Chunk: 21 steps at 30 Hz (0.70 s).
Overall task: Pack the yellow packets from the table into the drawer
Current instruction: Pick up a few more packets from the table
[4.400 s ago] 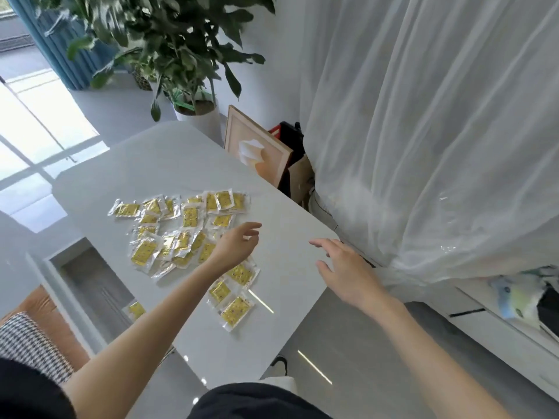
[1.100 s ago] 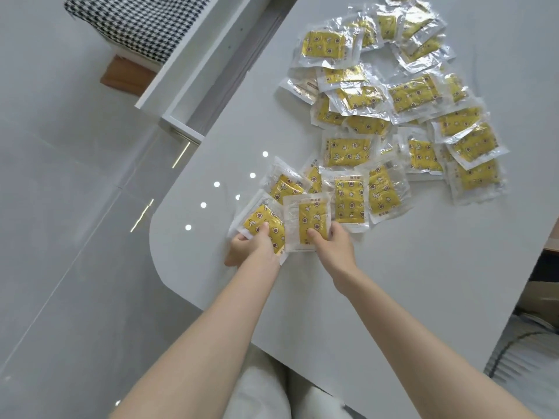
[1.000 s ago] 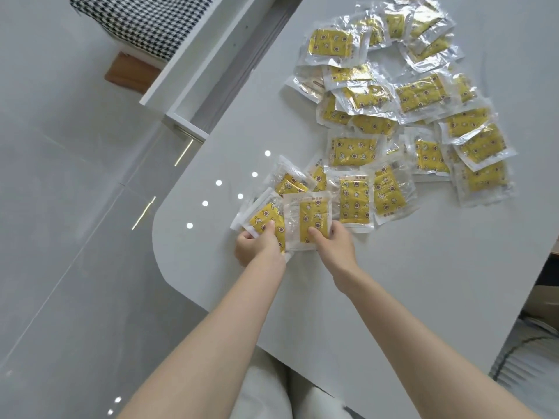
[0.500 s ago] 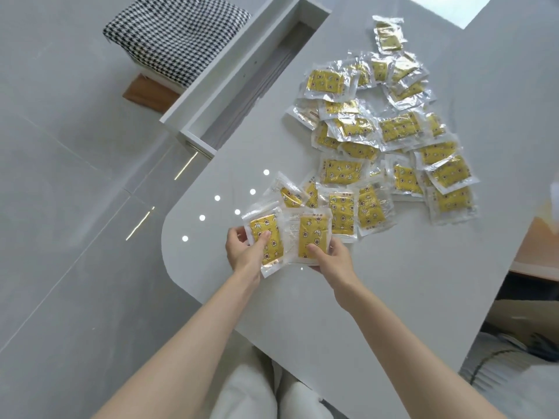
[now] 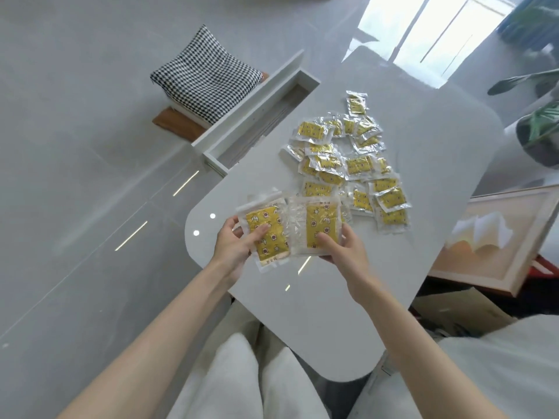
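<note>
My left hand (image 5: 234, 246) grips a yellow packet (image 5: 267, 234) in clear wrapping, lifted above the near left corner of the white table (image 5: 302, 313). Beside it, my right hand (image 5: 344, 249) holds a second yellow packet (image 5: 317, 226), thumb on its front. The two packets touch edge to edge. Several more yellow packets (image 5: 354, 167) lie in a loose heap on the table beyond my hands. The open white drawer (image 5: 260, 122) sticks out from the table's left side, further away; what I see of its inside is bare.
A checked cushion (image 5: 205, 77) on a wooden stool stands past the drawer. A framed picture (image 5: 496, 237) leans at the right of the table, and a potted plant (image 5: 541, 128) is at the far right. Grey floor tiles lie to the left.
Both hands have lifted their packets off the table and drawn them toward me. The camera has tilted, bringing the whole drawer and cushion into view.
</note>
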{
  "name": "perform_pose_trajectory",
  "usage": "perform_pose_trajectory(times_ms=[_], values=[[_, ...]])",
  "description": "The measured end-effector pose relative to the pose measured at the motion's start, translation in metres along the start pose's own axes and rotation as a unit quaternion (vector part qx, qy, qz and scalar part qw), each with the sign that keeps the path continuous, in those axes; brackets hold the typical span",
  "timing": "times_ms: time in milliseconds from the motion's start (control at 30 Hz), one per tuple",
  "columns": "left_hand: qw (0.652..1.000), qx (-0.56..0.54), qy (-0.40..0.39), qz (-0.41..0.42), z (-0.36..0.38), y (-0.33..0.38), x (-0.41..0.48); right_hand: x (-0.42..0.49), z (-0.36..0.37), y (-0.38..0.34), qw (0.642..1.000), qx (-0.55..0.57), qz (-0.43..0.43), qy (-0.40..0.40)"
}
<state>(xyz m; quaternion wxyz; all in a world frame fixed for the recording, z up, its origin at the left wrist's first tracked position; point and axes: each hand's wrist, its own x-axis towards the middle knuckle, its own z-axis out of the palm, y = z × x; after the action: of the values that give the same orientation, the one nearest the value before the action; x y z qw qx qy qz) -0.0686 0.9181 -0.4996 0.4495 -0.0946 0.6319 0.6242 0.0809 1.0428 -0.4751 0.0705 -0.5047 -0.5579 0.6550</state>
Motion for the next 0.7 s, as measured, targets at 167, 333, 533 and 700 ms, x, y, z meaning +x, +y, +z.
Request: perform_pose_trajectory(times_ms=[167, 333, 533, 700], values=[[0.993, -0.081, -0.059, -0.058, -0.012, 0.033, -0.045, -0.043, 0.007, -0.028, 1.000, 0.017, -0.007, -0.016], [0.990, -0.094, -0.086, -0.062, -0.046, 0.059, -0.063, -0.071, 0.039, -0.048, 0.999, 0.033, -0.009, -0.023], [0.992, -0.087, -0.086, -0.043, -0.114, 0.101, -0.067, -0.091, 0.114, -0.067, 0.998, 0.054, -0.001, -0.023], [0.996, -0.044, -0.076, -0.021, -0.195, 0.143, -0.060, -0.107, 0.204, -0.077, 0.997, 0.071, -0.022, 0.007]])
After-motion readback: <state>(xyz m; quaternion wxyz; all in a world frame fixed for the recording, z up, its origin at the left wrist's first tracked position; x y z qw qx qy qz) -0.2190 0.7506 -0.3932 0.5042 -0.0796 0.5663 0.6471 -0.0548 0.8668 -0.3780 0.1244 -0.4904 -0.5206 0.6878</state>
